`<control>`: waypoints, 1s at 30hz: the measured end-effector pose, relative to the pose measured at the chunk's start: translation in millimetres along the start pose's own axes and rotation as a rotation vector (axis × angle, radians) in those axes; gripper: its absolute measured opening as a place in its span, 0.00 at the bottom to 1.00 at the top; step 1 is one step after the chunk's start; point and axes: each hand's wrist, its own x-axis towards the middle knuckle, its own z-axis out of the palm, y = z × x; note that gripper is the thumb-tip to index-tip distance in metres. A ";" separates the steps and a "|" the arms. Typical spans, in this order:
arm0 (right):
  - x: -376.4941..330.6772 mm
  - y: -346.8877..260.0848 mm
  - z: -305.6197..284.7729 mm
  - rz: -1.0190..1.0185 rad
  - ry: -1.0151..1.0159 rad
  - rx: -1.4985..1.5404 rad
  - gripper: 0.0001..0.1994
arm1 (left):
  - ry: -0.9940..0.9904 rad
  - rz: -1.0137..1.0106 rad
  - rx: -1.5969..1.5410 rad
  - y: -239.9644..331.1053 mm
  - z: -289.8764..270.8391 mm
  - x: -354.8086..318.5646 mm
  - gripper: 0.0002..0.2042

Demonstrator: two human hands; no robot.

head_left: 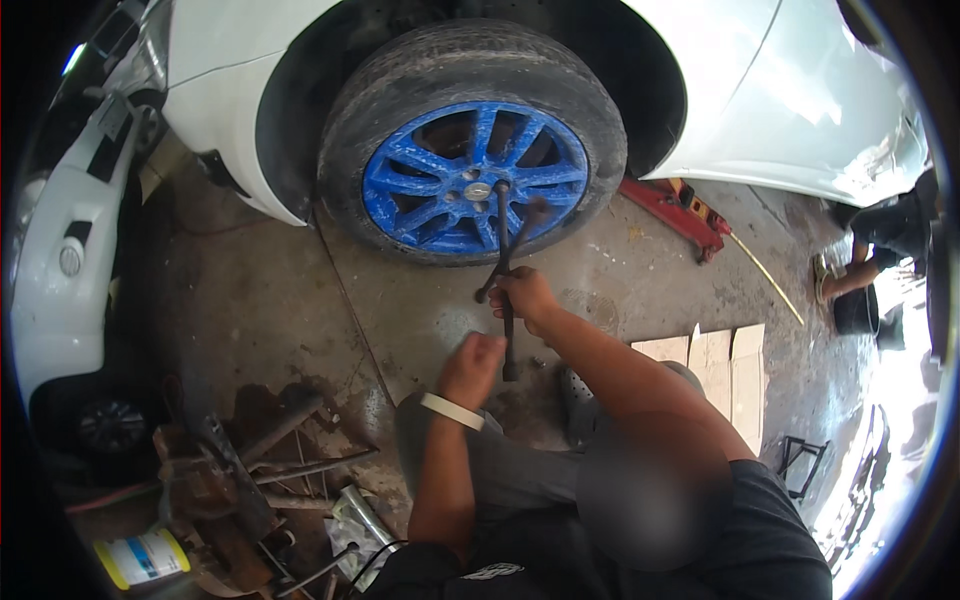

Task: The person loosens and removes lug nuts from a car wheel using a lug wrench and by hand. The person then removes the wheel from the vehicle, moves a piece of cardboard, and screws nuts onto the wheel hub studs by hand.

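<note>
A dark, rusty four-way lug wrench (505, 230) stretches from the hub of a wheel with a blue-painted rim (483, 122) toward me. Its far end meets the rim beside the centre cap, at a lug position. My right hand (527, 296) is wrapped round the wrench just on my side of its crossing. Beside the wrench's near end is my left hand (473, 368), with a pale band on the wrist. Its fingers are curled and slightly blurred; whether they touch the wrench or hold something small is hidden.
The wheel sits under a white car's fender (235, 110). A red floor jack (680, 215) stands to its right. Flattened cardboard (735, 370) lies right of me; rusty metal parts (225, 500) and a yellow-rimmed tub (142, 558) are lower left. Another person (885, 240) is at far right by a black bucket (856, 312).
</note>
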 end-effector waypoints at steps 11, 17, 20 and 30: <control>-25.0 -12.9 6.3 0.210 -0.026 0.233 0.16 | -0.495 -0.203 -1.252 -14.2 53.1 -9.4 0.14; -33.5 -9.1 0.7 -0.003 0.072 0.018 0.12 | -0.591 -0.222 -1.235 -19.9 65.4 -4.7 0.13; -33.6 -2.5 -1.0 -0.023 0.126 -0.084 0.12 | -0.586 -0.218 -1.175 -19.0 67.8 -6.0 0.12; -37.4 25.5 -14.1 -0.052 0.173 -0.231 0.16 | -0.660 -0.224 -0.911 -21.6 74.5 -19.1 0.09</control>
